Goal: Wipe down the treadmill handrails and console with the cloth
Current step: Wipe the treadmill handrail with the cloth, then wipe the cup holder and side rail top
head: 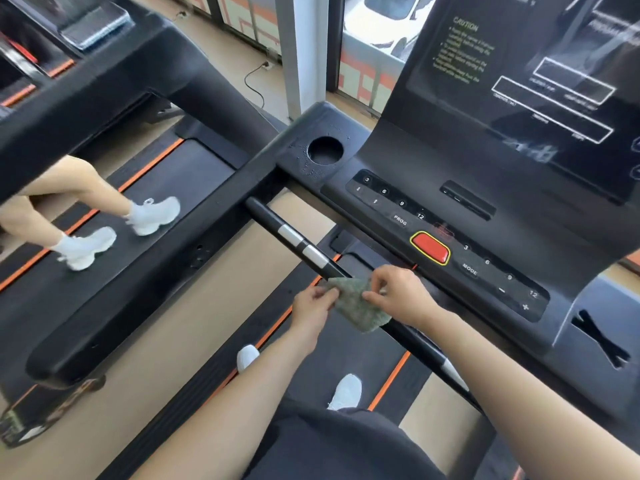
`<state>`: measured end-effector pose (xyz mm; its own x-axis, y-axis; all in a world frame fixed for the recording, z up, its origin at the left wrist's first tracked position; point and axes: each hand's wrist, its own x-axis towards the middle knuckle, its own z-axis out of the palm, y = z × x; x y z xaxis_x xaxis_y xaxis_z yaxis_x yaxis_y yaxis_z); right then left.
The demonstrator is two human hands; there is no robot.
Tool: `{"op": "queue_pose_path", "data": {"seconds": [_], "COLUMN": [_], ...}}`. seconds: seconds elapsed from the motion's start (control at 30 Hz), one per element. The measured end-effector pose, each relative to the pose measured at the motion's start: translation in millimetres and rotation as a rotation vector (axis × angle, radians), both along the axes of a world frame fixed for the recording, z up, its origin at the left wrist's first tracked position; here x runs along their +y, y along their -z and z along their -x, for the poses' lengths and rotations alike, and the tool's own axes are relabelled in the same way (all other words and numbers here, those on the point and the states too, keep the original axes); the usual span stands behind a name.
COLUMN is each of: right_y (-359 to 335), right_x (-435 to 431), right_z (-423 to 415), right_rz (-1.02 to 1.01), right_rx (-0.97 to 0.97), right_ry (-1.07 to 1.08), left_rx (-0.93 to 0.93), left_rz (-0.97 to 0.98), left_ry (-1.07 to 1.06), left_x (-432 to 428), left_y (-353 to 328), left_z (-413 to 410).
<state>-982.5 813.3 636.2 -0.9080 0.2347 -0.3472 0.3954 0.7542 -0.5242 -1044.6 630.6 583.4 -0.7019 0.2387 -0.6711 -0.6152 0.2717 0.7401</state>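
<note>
A small grey-green cloth (356,306) is draped over the middle of the black front handlebar (298,242), which carries silver sensor pads. My left hand (313,303) pinches the cloth's left edge. My right hand (398,292) pinches its upper right edge with thumb and fingers. The black console (485,161) rises to the right, with a red stop button (429,249), number keys and a dark screen. The wide black left handrail (145,282) runs from the console down to the lower left.
A round cup holder (325,150) sits at the console's left corner, with water droplets around it. On the neighbouring treadmill (104,98) at the left a person's legs in white shoes (90,247) stand on the belt. My own white shoes (346,391) are below.
</note>
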Motion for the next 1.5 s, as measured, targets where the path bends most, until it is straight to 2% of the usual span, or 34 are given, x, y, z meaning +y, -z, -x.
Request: {"op": "queue_pose_path", "data": {"seconds": [0.23,0.37,0.57,0.83,1.03,1.1,1.23,1.3,1.4,1.5], "right_y": [-15,-34,-62,-98,-78,-49,-2,5,4,5], "right_x": [-27,-48,-84,-134,-178,-197,-233,-245,-253,-256], "right_z": [46,87,147,239,247,234,199,191,198,219], "right_rz": [0.034,0.207,0.363,0.216,0.137,0.126,0.145,0.165,0.171,0.208], "right_rx": [-0.074,0.021,0.146,0.409,0.473,0.396,0.09,0.002,0.144,0.351], "right_ry": [-0.062,0.009,0.044,0.199,0.167,0.155,0.057,0.081,0.264,0.406], "left_rx": [0.173,0.33,0.665,0.997,1.173,1.173,0.89,0.795,0.825,0.84], "left_rz": [-0.089,-0.153,-0.043,0.009,0.112,0.254,0.498,0.496,0.421,0.385], "left_ry": [0.131,0.202,0.347,0.37,0.452,0.517,0.798,0.691,0.448,0.498], "left_x": [-49,-84,-135,-171,-214,-231,-264,-270,-257,-232], "left_y": [-33,-64,-98,-146,-142,-119,-78,-70,-69,-65], "left_z": [42,90,168,270,297,289,268,263,268,276]}}
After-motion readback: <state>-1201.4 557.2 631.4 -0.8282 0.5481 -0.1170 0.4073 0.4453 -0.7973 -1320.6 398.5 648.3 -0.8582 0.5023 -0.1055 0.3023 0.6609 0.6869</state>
